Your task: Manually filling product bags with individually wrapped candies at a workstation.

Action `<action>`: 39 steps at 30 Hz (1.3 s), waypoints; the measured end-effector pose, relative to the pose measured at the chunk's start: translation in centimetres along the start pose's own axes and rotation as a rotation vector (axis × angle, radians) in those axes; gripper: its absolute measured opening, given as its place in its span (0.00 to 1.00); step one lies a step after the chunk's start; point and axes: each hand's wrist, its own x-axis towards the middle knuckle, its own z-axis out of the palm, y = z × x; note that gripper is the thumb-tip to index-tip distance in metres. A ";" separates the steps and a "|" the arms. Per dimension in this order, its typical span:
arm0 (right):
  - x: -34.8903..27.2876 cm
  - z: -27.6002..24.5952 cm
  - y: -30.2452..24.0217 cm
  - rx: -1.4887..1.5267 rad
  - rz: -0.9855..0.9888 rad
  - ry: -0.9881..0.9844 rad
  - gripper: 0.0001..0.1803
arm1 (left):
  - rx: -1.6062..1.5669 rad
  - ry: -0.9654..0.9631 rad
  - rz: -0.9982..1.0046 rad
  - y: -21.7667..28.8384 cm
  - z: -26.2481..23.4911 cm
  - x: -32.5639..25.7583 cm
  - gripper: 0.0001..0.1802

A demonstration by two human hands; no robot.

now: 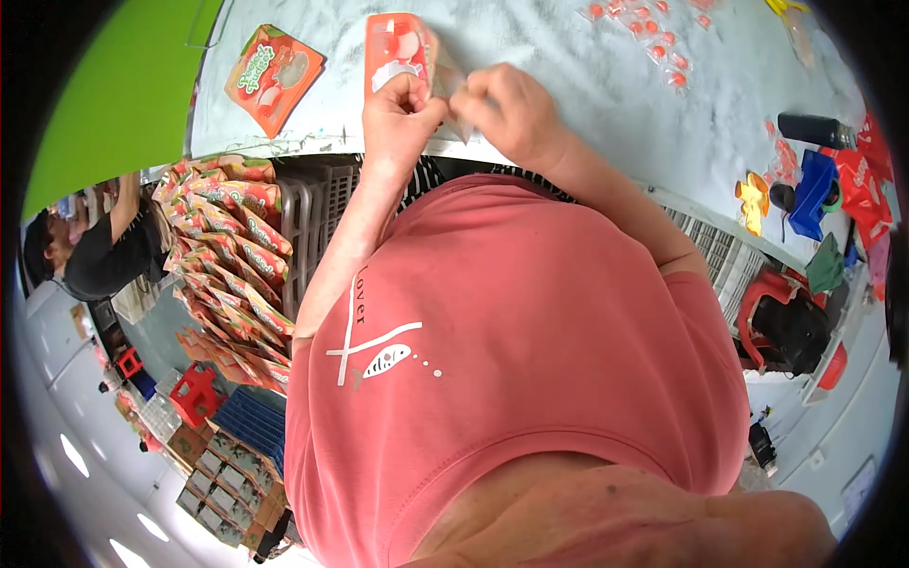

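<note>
A red-orange printed pouch (396, 36) lies on the pale table in front of me, its side spread to show a greyish inner or back part. My left hand (402, 123) is closed, thumb and forefinger pinching the pouch's near edge. From the right, my right hand (519, 112) has curled fingers and a pinch at the pouch's greyish side edge; the exact contact is partly hidden by the fingers. A second red-orange pouch (275, 80) rests flat on the table to the left, apart from both hands.
Many similar pouches (232, 246) are stacked beside a grey plastic crate (317, 208) at my left. Small red wrapped candies (658, 47) lie scattered at the far right. A dark bottle (814, 130) and a blue bin (812, 194) stand farther right. Another person (104, 251) is at left.
</note>
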 end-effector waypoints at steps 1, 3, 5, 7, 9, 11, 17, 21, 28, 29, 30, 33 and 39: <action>-0.2 -0.4 -0.1 0.019 -0.129 -0.055 0.11 | 0.001 -0.003 0.000 0.0 0.2 0.0 0.09; -1.3 0.2 0.6 -0.039 -0.094 -0.132 0.10 | -0.028 0.027 -0.055 -0.1 0.6 0.2 0.07; -2.1 0.8 1.3 -0.171 0.305 -0.612 0.10 | -0.041 0.019 -0.068 -1.1 0.8 0.2 0.06; -1.4 0.6 1.6 -0.081 0.453 -0.695 0.09 | 0.034 -0.016 -0.092 -1.4 1.5 0.2 0.06; -1.4 0.8 2.5 0.737 0.939 -0.670 0.09 | 0.002 -0.052 -0.110 -1.3 2.0 0.0 0.07; -1.1 0.9 2.9 0.911 1.070 -0.579 0.10 | 0.185 -0.134 -0.042 -1.7 2.0 0.3 0.06; -2.6 1.9 2.6 1.167 1.216 -0.267 0.13 | 0.245 -0.173 0.012 -1.2 2.7 0.0 0.06; -4.5 2.1 2.1 0.749 0.814 -0.567 0.14 | 0.099 -0.260 -0.057 -0.2 3.3 -0.9 0.06; 1.8 -5.8 -0.4 1.243 1.505 -0.789 0.19 | -0.015 -0.460 -0.075 1.6 4.2 -3.0 0.08; 2.7 -7.2 -1.1 1.179 1.525 -0.885 0.23 | 0.013 -0.488 -0.072 1.7 4.2 -3.1 0.08; 2.7 -7.0 -1.0 1.182 1.526 -0.879 0.23 | -0.036 -0.503 -0.101 1.8 3.8 -2.9 0.05; 2.5 -4.2 -0.5 1.649 1.627 -0.535 0.16 | 0.353 -0.308 0.451 2.0 2.6 -2.4 0.03; -3.9 -0.2 0.4 1.713 1.136 -0.266 0.14 | 0.887 -0.405 0.846 2.8 2.0 -1.0 0.33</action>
